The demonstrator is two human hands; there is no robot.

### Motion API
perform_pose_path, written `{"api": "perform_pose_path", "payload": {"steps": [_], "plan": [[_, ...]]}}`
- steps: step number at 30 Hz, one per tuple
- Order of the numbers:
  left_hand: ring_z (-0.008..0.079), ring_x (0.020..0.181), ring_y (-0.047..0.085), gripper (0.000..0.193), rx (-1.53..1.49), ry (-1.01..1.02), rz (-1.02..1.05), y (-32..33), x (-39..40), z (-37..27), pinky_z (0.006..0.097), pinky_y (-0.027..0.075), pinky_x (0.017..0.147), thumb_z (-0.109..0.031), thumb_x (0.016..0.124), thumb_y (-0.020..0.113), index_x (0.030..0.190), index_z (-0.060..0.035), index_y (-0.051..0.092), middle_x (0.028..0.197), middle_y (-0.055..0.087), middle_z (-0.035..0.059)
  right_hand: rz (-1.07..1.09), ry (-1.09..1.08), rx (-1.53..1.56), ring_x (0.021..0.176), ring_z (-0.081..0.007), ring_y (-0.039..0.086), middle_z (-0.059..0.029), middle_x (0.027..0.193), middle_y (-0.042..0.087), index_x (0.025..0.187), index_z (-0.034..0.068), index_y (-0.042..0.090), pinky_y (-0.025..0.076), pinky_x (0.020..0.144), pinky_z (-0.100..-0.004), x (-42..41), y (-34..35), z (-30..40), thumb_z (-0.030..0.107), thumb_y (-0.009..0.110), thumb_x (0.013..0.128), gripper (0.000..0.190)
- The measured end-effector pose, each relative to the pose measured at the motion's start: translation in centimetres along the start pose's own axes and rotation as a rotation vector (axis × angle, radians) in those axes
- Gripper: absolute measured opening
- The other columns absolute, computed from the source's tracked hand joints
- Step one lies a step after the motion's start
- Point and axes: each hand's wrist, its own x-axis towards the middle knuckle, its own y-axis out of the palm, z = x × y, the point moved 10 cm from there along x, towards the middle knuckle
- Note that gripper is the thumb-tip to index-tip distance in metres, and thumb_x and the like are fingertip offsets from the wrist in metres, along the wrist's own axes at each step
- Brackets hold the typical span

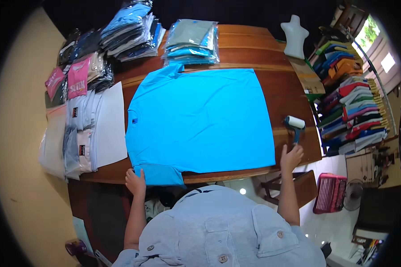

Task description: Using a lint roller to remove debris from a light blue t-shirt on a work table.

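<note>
A bright blue T-shirt [200, 120] lies spread on the wooden table [287, 86], its collar to the left and its hem to the right. My left hand [135, 182] is at the near sleeve by the table's front edge, thumb on the cloth; whether the fingers pinch it is hard to see. On the right, my right hand [291, 157] touches the handle of a lint roller [295, 122] with a white roll, which rests on the table to the right of the hem. The hand's fingers are around the handle's end.
Bagged folded shirts [192, 41] stand at the back, with a taller stack [130, 33] beside them. A white sheet [112, 126] and folded garments [83, 133] lie left. Beyond the right edge are a white mannequin torso [294, 38], hanging shirts [357, 106] and a pink basket [330, 193].
</note>
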Motion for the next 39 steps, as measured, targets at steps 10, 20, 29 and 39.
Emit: {"api": "perform_pose_path", "payload": {"steps": [10,20,29,39], "plan": [[0.0182,0.094,0.059,0.034,-0.931,0.015,0.503,3.8,-0.9,-2.0,0.0318,0.045,0.087,-0.023,0.095,0.055,0.121,-0.0019,0.060,0.104,0.064,0.0072,0.660,-0.284,0.105,0.103,-0.0326,0.056,-0.0163,0.108,0.059,0.112,-0.001,0.061,0.046,0.090,-0.0434,-3.2,7.2,3.3,0.028,0.065,0.089,0.037],[0.0279,0.110,0.060,0.048,-1.944,0.359,0.277,-26.1,-3.3,-6.7,0.0453,0.048,0.096,-0.029,0.089,0.055,0.126,0.0011,0.055,0.118,0.063,0.0169,1.043,-0.647,1.710,0.099,-0.0248,0.063,-0.0141,0.111,0.063,0.124,-0.002,0.054,0.049,0.095,-0.0387,4.6,-15.5,6.6,0.019,0.067,0.085,0.045],[0.0232,0.093,0.066,0.041,-1.908,0.535,0.390,-26.2,18.6,-21.4,0.0351,0.053,0.086,-0.040,0.099,0.051,0.115,-0.0026,0.060,0.105,0.067,0.0126,0.296,-0.096,1.872,0.113,-0.0246,0.056,-0.0133,0.121,0.057,0.138,0.010,0.039,0.048,0.096,-0.0378,22.0,-7.8,18.1,0.025,0.057,0.097,0.047],[0.0400,0.139,0.031,0.076,-0.289,0.258,0.162,1.1,13.8,-15.7,0.0534,0.028,0.111,-0.048,0.088,0.063,0.148,-0.0129,0.033,0.154,0.027,0.0224,0.588,-0.423,0.315,0.142,-0.0403,0.026,-0.0236,0.152,0.031,0.143,0.002,0.037,0.020,0.115,-0.0552,0.8,7.4,20.7,0.038,0.068,0.085,0.075]]}}
